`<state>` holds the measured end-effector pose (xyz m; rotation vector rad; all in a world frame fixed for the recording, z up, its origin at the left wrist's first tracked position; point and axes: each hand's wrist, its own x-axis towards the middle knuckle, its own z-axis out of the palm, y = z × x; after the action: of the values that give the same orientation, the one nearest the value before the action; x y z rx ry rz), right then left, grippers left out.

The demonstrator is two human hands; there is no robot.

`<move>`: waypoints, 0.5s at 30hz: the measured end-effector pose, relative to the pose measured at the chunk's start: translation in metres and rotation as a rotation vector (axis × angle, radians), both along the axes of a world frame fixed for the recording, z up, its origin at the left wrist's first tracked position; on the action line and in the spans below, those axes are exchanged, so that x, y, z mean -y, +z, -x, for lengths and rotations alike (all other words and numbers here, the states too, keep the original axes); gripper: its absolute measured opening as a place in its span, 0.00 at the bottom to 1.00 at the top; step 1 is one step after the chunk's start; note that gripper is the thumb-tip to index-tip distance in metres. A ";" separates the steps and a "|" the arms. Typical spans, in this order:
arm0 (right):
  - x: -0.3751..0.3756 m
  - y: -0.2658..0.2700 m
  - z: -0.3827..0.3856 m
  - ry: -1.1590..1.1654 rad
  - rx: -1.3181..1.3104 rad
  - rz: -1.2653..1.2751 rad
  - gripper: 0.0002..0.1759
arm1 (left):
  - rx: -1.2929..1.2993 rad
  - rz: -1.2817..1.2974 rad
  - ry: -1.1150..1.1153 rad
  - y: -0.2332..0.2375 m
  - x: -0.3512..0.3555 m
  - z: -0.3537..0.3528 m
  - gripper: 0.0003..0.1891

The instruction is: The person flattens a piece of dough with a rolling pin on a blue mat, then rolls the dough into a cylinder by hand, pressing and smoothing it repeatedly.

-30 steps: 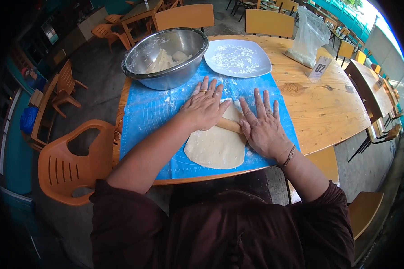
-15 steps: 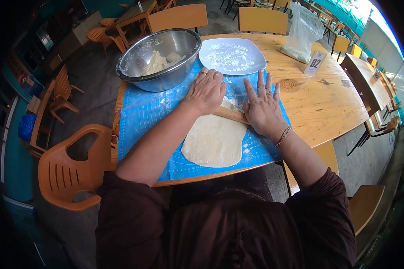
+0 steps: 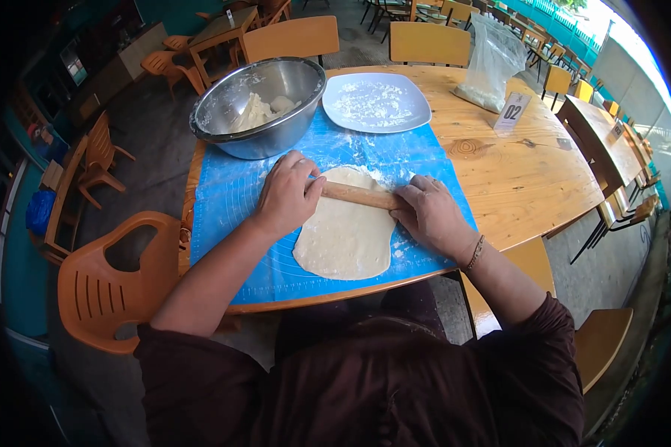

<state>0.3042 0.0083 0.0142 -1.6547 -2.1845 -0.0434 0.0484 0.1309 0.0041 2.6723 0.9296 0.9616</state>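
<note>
A wooden rolling pin point(image 3: 361, 196) lies across the upper part of a flat sheet of dough point(image 3: 343, 242). My left hand point(image 3: 289, 195) is closed round the pin's left end, and my right hand point(image 3: 434, 212) grips its right end with the fingers curled. Both ends of the pin are hidden by the hands. The dough rests on a blue silicone mat point(image 3: 231, 223) with printed lines and smears of flour. Its far edge shows beyond the pin.
Behind the mat stand a steel bowl point(image 3: 276, 139) with dough inside and a white plate point(image 3: 404, 119) dusted with flour. A plastic bag of flour point(image 3: 488, 71) and a "02" card point(image 3: 512, 113) are on the wooden table point(image 3: 525, 175). An orange chair point(image 3: 119, 279) stands at the left.
My hands have gone from flat, outstretched fingers to curled grips on the rolling pin's ends. The left hand has come back towards me, uncovering more of the pin and the dough's far edge.
</note>
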 end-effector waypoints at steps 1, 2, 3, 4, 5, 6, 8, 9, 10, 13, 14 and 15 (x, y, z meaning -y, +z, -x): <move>0.000 0.003 -0.002 -0.015 -0.052 0.032 0.16 | 0.050 0.004 0.053 -0.004 0.006 0.004 0.08; -0.001 0.006 -0.003 -0.027 -0.103 0.067 0.15 | 0.101 0.010 0.109 -0.007 0.008 0.007 0.09; -0.002 0.009 -0.006 -0.018 -0.100 0.071 0.15 | 0.103 0.013 0.119 -0.002 0.012 0.006 0.09; -0.002 0.012 -0.010 -0.064 -0.195 0.063 0.16 | 0.160 -0.206 0.211 0.009 0.018 0.002 0.12; -0.003 0.016 -0.013 -0.115 -0.292 0.054 0.17 | 0.212 -0.427 0.297 0.015 0.021 0.000 0.15; -0.003 0.025 -0.016 -0.114 -0.293 0.055 0.17 | 0.210 -0.427 0.298 0.014 0.015 0.001 0.15; -0.006 0.042 -0.021 -0.259 -0.317 0.202 0.18 | 0.097 -0.087 0.082 0.005 0.001 0.003 0.20; -0.013 0.038 -0.023 -0.297 -0.396 0.230 0.19 | 0.098 -0.091 0.080 -0.001 -0.001 0.000 0.20; -0.017 0.032 -0.022 -0.298 -0.394 0.225 0.19 | -0.084 -0.030 0.079 -0.006 -0.001 -0.006 0.23; -0.026 0.019 -0.008 -0.318 -0.444 0.374 0.19 | -0.317 0.138 0.095 0.006 -0.002 -0.025 0.26; -0.025 0.019 0.001 -0.319 -0.445 0.375 0.19 | -0.374 0.250 0.111 0.015 -0.004 -0.030 0.27; -0.023 0.023 0.011 -0.310 -0.346 0.386 0.19 | -0.375 0.252 0.109 0.022 -0.005 -0.033 0.27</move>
<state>0.2933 0.0309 0.0371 -2.0169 -1.7377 0.5676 0.0819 0.1361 0.0260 2.6460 1.1882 0.3288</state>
